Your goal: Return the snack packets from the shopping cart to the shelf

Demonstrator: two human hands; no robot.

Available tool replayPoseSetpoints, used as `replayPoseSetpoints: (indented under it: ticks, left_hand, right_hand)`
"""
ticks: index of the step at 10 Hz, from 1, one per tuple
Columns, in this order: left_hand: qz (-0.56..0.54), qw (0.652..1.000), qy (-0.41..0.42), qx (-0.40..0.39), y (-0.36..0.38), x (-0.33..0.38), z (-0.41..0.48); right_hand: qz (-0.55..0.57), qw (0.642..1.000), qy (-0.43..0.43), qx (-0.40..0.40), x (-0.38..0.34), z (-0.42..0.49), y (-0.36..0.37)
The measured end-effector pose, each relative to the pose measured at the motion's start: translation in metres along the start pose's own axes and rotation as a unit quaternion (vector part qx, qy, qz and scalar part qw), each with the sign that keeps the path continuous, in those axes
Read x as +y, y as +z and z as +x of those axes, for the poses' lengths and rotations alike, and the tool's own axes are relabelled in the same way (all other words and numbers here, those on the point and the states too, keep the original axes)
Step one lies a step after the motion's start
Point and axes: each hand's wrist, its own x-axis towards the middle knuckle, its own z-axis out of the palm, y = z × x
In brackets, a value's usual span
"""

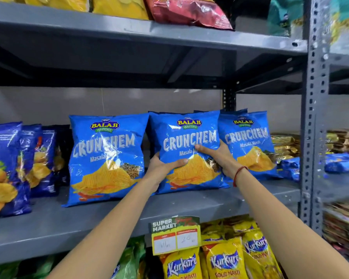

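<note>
A blue Crunchem snack packet (186, 135) stands upright on the grey middle shelf (189, 206), held from both sides. My left hand (163, 165) grips its lower left edge, thumb across the front. My right hand (218, 156) grips its right side, thumb on the front; a red thread circles that wrist. A matching packet (107, 158) stands to the left, touching it at the top corner. Another matching packet (250, 141) stands to the right, partly behind my right hand. The shopping cart is out of view.
Dark blue chip packets (8, 168) fill the shelf's left end. Yellow Kurkure packets (226, 258) and a price tag (175, 236) sit on the shelf below. A perforated grey upright (314, 117) bounds the right side. Yellow and red packets (185, 11) lie on the top shelf.
</note>
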Motion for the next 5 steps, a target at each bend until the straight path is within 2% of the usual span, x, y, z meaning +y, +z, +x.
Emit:
replayPoseSetpoints:
  ticks: [3, 4, 5]
  left_hand:
    - [0.018, 0.999, 0.008, 0.046, 0.007, -0.005, -0.007]
    - [0.064, 0.995, 0.012, 0.078, 0.009, -0.006, -0.012]
    - [0.127, 0.985, 0.04, 0.113, 0.012, -0.005, -0.033]
  right_hand:
    - [-0.002, 0.999, -0.022, 0.023, 0.006, -0.001, 0.002]
    - [-0.01, 0.999, -0.026, 0.046, 0.01, -0.007, 0.003]
    - [-0.022, 0.993, -0.037, 0.111, 0.005, -0.024, 0.0]
